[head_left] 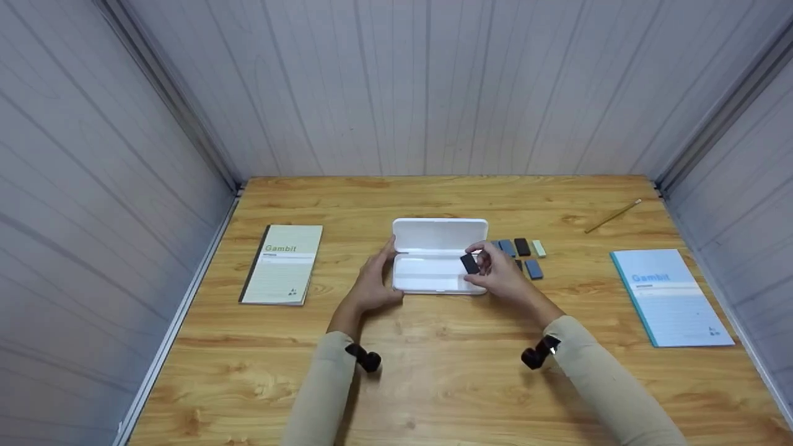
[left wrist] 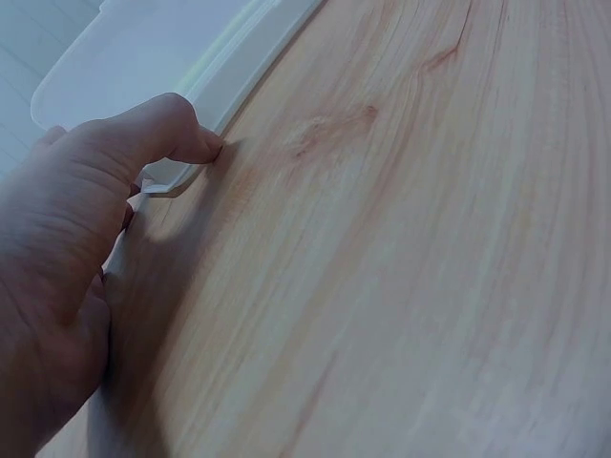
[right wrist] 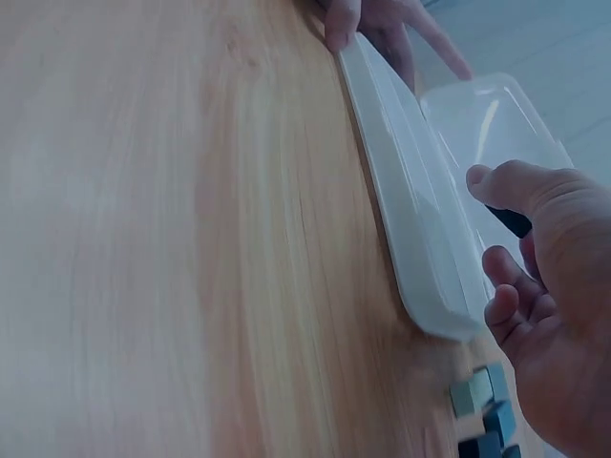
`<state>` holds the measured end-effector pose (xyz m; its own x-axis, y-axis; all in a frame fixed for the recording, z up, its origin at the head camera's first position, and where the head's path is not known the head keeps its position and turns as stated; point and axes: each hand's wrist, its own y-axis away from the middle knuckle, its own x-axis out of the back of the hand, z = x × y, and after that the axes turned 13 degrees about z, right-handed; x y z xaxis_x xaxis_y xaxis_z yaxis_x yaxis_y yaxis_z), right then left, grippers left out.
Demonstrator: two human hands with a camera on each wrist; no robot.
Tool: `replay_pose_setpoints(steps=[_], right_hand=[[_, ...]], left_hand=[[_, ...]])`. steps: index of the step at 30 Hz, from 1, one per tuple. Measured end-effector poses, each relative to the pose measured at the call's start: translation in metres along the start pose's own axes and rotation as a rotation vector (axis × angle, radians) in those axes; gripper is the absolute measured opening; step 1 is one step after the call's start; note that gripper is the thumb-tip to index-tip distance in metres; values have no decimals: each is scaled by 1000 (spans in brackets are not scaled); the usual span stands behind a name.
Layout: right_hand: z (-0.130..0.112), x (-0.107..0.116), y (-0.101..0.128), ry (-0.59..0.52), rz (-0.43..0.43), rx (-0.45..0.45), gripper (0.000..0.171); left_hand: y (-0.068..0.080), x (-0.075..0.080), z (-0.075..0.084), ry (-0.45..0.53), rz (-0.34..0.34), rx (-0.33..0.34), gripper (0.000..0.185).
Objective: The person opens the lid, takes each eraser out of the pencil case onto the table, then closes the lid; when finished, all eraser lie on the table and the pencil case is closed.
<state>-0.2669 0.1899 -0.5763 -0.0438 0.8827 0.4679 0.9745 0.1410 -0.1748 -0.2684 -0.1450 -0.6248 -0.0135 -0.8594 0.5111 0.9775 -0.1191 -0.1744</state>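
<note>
White case [head_left: 433,263] lies open at table centre, lid raised toward far wall. Left hand [head_left: 372,282] rests against case's left end, fingers loosely bent along rim, thumb tip [left wrist: 205,143] touching corner; grips nothing. Right hand [head_left: 502,275] pinches black block [head_left: 469,264] between thumb and fingers, just over case's right end. Loose blocks [head_left: 523,251] just right of case, near right hand. Wooden table [head_left: 433,384]: bare stretch near front edge. Green notebook [head_left: 283,264] left, blue notebook [head_left: 672,297] right, pencil [head_left: 612,215] far right. Panelled walls close three sides.
</note>
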Motion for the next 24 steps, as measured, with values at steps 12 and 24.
replay_pose_setpoints(steps=[12, 24], right_hand=[[22, 53, 10, 77, 75, -21, 50], [49, 94, 20, 171, 117, -76, 55]], left_hand=[[0, 2, 5, -22, -11, 24, 128], [0, 1, 3, -16, -12, 7, 127]])
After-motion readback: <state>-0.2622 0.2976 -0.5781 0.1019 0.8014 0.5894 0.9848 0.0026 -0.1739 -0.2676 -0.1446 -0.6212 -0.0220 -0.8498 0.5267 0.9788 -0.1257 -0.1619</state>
